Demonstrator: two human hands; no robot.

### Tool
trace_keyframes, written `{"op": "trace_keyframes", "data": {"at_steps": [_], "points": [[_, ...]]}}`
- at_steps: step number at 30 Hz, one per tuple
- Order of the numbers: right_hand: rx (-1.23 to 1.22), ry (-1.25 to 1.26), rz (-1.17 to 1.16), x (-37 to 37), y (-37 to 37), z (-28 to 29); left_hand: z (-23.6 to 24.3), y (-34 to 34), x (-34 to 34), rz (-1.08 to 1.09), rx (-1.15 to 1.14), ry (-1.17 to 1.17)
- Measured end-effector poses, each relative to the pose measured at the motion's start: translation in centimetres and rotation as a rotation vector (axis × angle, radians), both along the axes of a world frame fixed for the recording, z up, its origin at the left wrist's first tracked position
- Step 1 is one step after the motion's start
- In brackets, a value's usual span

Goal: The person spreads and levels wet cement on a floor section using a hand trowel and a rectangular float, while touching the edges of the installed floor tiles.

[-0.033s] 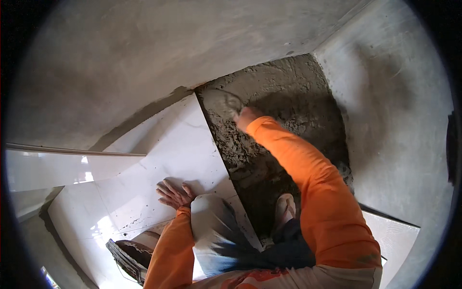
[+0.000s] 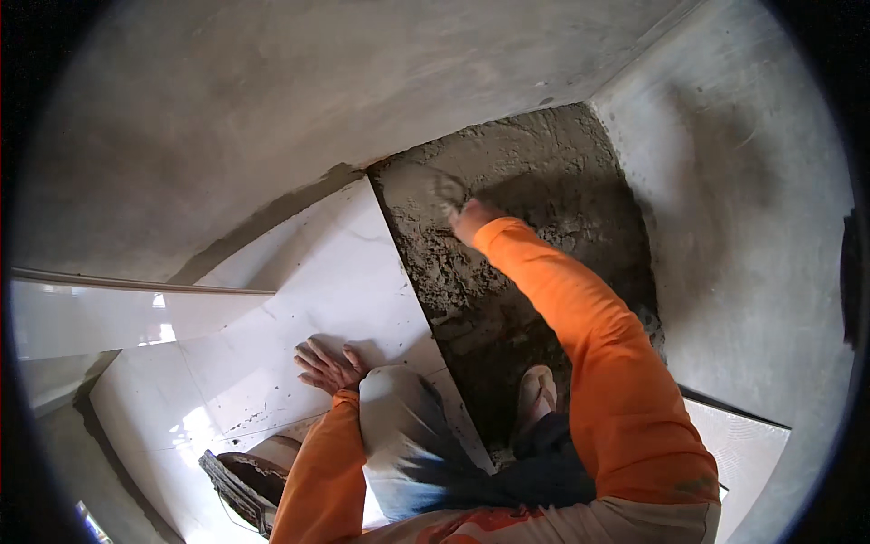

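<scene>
My right hand (image 2: 471, 218) reaches forward in an orange sleeve and is closed on a mortar-coated trowel (image 2: 437, 193). The trowel's blade lies flat on the wet grey mortar bed (image 2: 553, 172) in the corner of the floor. My left hand (image 2: 326, 365) is spread, palm down, on a laid glossy white floor tile (image 2: 308, 272) just left of the mortar's edge. I am crouched, with my knee (image 2: 399, 417) over the tile edge. My sandalled right foot (image 2: 536, 394) stands in the mortar.
Grey plastered walls (image 2: 272, 109) enclose the corner at the back, and another wall (image 2: 752, 227) stands on the right. A long glossy white tile (image 2: 82, 317) stands at the left. Another pale tile (image 2: 748, 444) lies at the lower right. My other sandal (image 2: 240, 485) rests on the laid tiles.
</scene>
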State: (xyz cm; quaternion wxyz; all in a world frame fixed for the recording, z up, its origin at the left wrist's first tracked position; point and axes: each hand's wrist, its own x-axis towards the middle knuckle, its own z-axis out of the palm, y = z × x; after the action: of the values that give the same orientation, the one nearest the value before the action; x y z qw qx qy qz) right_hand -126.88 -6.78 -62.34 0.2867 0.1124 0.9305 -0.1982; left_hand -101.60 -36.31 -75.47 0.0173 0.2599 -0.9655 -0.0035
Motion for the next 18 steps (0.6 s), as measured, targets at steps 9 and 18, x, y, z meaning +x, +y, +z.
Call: {"op": "trace_keyframes", "data": {"at_steps": [9, 18], "points": [[0.058, -0.154, 0.213, -2.4, -4.1, -0.3, -1.0, 0.5, -0.7, -0.042, -0.008, 0.068], [-0.097, -0.364, 0.085, 9.4, 8.6, 2.0, -3.0, 0.9, -0.5, -0.076, -0.15, 0.152]]}}
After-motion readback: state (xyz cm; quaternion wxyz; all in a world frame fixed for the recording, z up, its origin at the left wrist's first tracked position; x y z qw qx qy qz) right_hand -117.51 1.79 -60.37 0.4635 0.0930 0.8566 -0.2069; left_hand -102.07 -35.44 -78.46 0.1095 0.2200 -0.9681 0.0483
